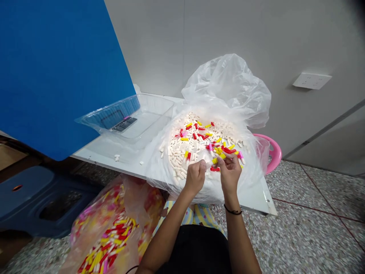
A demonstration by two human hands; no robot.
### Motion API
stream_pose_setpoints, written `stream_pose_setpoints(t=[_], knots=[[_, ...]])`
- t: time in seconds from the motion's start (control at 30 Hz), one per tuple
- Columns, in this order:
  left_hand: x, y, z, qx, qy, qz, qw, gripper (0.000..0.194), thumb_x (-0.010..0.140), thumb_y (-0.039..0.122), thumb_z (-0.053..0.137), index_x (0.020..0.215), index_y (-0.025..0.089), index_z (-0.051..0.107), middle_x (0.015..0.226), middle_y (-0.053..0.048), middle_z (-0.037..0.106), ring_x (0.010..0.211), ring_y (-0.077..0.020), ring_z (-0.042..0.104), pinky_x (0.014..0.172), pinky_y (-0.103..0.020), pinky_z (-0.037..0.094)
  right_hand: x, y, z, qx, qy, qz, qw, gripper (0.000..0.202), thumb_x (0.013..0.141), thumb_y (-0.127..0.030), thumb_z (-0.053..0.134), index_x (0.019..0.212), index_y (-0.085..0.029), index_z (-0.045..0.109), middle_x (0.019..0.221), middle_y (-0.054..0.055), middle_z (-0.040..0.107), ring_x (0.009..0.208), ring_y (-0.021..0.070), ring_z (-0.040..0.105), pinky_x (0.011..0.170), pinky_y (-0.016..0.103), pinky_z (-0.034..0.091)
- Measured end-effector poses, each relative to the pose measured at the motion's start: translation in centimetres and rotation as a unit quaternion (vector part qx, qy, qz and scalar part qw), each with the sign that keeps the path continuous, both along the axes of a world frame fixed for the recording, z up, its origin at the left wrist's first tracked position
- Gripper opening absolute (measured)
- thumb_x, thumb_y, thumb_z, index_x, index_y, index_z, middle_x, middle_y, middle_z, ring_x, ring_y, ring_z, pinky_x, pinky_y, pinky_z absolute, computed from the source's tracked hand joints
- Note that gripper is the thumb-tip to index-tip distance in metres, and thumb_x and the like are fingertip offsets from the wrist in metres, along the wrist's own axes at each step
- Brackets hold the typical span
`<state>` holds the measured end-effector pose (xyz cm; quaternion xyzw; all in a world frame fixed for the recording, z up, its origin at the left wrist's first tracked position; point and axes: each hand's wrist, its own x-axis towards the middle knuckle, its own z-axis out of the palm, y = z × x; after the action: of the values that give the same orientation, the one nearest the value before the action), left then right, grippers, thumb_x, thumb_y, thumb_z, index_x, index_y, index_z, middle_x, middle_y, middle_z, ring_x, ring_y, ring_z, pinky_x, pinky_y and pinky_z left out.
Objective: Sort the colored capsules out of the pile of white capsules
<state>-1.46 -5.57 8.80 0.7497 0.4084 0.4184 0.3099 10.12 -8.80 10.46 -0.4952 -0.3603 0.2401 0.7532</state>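
Tubular yellow plastic capsule piece (219, 158) is hovering over the near edge of the white table (261, 194), the right hand (230, 171) clamping it between fingertips. The left hand's (196, 173) fingers are pressing together, on what I cannot tell. Loose pinching could be risking a drop among smooth, rounded white capsules (178, 152) in the crinkled translucent plastic bag (228, 82); a ribbed clear plastic tray (151, 118) is resting toward the far-left corner.

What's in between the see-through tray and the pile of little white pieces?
In the head view, the cloudy edge of the plastic bag lies between the clear tray and the white pieces.
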Motion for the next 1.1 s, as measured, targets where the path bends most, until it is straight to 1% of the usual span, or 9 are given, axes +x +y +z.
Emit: stream_pose_setpoints(t=[0.07, 0.13, 0.23, 0.37, 0.53, 0.73, 0.87, 1.0, 1.1], knots=[[0.1, 0.0, 0.1, -0.022, -0.014, 0.052, 0.998, 0.046, 0.094, 0.038, 0.023, 0.054, 0.019, 0.038, 0.049, 0.001, 0.042, 0.050, -0.0111, 0.043, 0.052, -0.025, 0.030, -0.3, -0.5, 0.5, -0.004, -0.006, 0.031, 0.999, 0.025, 0.072, -0.030, 0.070, 0.085, -0.018, 0.052, 0.062, -0.003, 0.062, 0.050, 0.0126, 0.060, 0.049, 0.026, 0.050], [-0.1, 0.2, 0.0, -0.033, -0.005, 0.073, 0.997, 0.048, 0.092, 0.039, 0.026, 0.050, 0.019, 0.035, 0.046, 0.002, 0.039, 0.047, -0.0105, 0.040, 0.050, -0.026, 0.027, -0.5, -0.9, 0.7, 0.002, -0.004, 0.032, 0.999, 0.024, 0.073, -0.030, 0.069, 0.085, -0.018, 0.052, 0.061, -0.003, 0.062, 0.050, 0.0128, 0.060, 0.049, 0.026, 0.050], [-0.5, 0.4, -0.1, -0.038, -0.002, 0.045, 0.998, 0.049, 0.091, 0.041, 0.028, 0.048, 0.019, 0.034, 0.044, 0.001, 0.038, 0.046, -0.0100, 0.039, 0.049, -0.026, 0.026, -0.8, -1.2, 0.8, 0.019, 0.005, 0.009, 1.000, 0.023, 0.074, -0.029, 0.068, 0.085, -0.019, 0.050, 0.061, -0.005, 0.061, 0.050, 0.0118, 0.060, 0.049, 0.025, 0.050], [-0.7, 0.2, -0.1, -0.071, -0.046, -0.019, 0.996, 0.049, 0.090, 0.046, 0.029, 0.052, 0.018, 0.042, 0.047, 0.001, 0.043, 0.048, -0.0105, 0.042, 0.049, -0.025, 0.030, -0.9, -1.3, 0.9, 0.021, -0.011, 0.037, 0.999, 0.023, 0.072, -0.027, 0.071, 0.080, -0.018, 0.051, 0.066, -0.003, 0.063, 0.054, 0.0120, 0.061, 0.052, 0.025, 0.051], [-0.8, 0.2, 0.0, -0.091, -0.068, -0.022, 0.993, 0.049, 0.090, 0.045, 0.029, 0.049, 0.018, 0.034, 0.046, 0.003, 0.037, 0.047, -0.0092, 0.040, 0.050, -0.024, 0.031, 0.0, -1.8, 1.4, 0.046, -0.023, -0.021, 0.998, 0.023, 0.072, -0.024, 0.070, 0.082, -0.019, 0.050, 0.065, -0.004, 0.062, 0.054, 0.0116, 0.061, 0.052, 0.025, 0.051], [-1.3, 0.5, 0.4, -0.050, 0.011, 0.021, 0.998, 0.048, 0.091, 0.041, 0.028, 0.049, 0.018, 0.037, 0.045, 0.002, 0.038, 0.045, -0.0101, 0.038, 0.050, -0.026, 0.026, -0.5, -1.9, 1.5, 0.002, -0.050, 0.090, 0.995, 0.024, 0.071, -0.025, 0.072, 0.076, -0.019, 0.050, 0.064, -0.002, 0.064, 0.054, 0.0141, 0.063, 0.052, 0.027, 0.053], [-1.9, 0.7, 0.5, -0.042, 0.037, -0.018, 0.998, 0.048, 0.090, 0.040, 0.028, 0.050, 0.018, 0.039, 0.045, 0.002, 0.038, 0.046, -0.0100, 0.038, 0.050, -0.026, 0.025, -0.4, -1.9, 1.0, -0.042, -0.064, 0.126, 0.989, 0.020, 0.074, -0.032, 0.069, 0.082, -0.018, 0.056, 0.065, -0.001, 0.065, 0.058, 0.0163, 0.065, 0.055, 0.030, 0.056], [-2.5, 0.9, 0.3, -0.085, 0.011, -0.053, 0.995, 0.049, 0.091, 0.044, 0.027, 0.051, 0.018, 0.037, 0.046, 0.003, 0.037, 0.046, -0.0095, 0.037, 0.049, -0.025, 0.026, 0.6, -2.7, 1.2, -0.102, -0.164, 0.221, 0.956, 0.030, 0.079, -0.037, 0.062, 0.103, -0.019, 0.061, 0.085, 0.004, 0.069, 0.077, 0.0188, 0.068, 0.066, 0.033, 0.057], [-2.7, 1.0, 0.3, -0.067, 0.023, -0.068, 0.995, 0.049, 0.091, 0.044, 0.026, 0.051, 0.018, 0.035, 0.045, 0.003, 0.035, 0.045, -0.0098, 0.036, 0.049, -0.025, 0.026, 1.1, -3.1, 1.5, -0.128, -0.230, 0.221, 0.939, 0.023, 0.081, -0.040, 0.060, 0.085, -0.018, 0.063, 0.073, 0.002, 0.068, 0.066, 0.0161, 0.065, 0.059, 0.028, 0.052]])
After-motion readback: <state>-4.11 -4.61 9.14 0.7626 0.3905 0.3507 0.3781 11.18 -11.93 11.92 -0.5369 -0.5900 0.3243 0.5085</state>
